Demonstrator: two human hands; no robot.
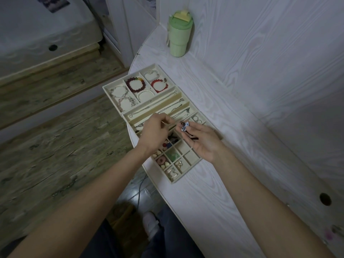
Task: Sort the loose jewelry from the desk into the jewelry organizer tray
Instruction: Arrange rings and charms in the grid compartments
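A thin cord (168, 124) is pinched by the left hand (154, 134). Blue-and-white beads (184, 126) are held in the right hand's (203, 141) curled fingertips. The tray (188, 157) is seen under both hands.

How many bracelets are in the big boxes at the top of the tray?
6: two pale ones in the left box, dark red and pearl in the middle, silvery and bright red in the right.
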